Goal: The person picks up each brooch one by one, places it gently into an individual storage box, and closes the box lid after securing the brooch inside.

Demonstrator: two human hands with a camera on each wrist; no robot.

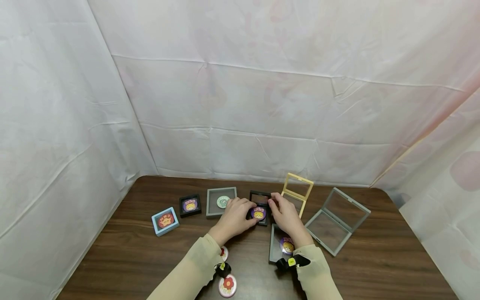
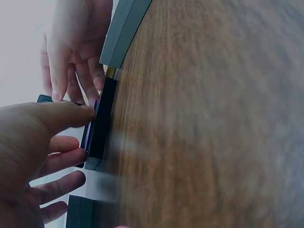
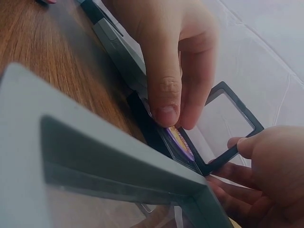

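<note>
A small black display case (image 1: 263, 223) lies open on the table with its clear-windowed lid (image 3: 249, 121) raised. In its base is a round purple badge (image 1: 258, 213) with a yellow animal face. My left hand (image 1: 233, 217) holds this badge between thumb and fingers, seen edge-on in the left wrist view. At the lid's right edge, my right hand (image 1: 286, 214) pinches the frame between thumb and fingers. Beneath my right wrist is a grey case (image 1: 275, 250) with another purple badge (image 1: 287, 245).
To the left are a grey case (image 1: 211, 208) with a green badge, a black case (image 1: 190, 205) and a blue case (image 1: 166, 221). A yellow case (image 1: 298, 185) and large grey case (image 1: 331, 231) stand open at right. Flower badges (image 1: 227, 285) lie near my left forearm.
</note>
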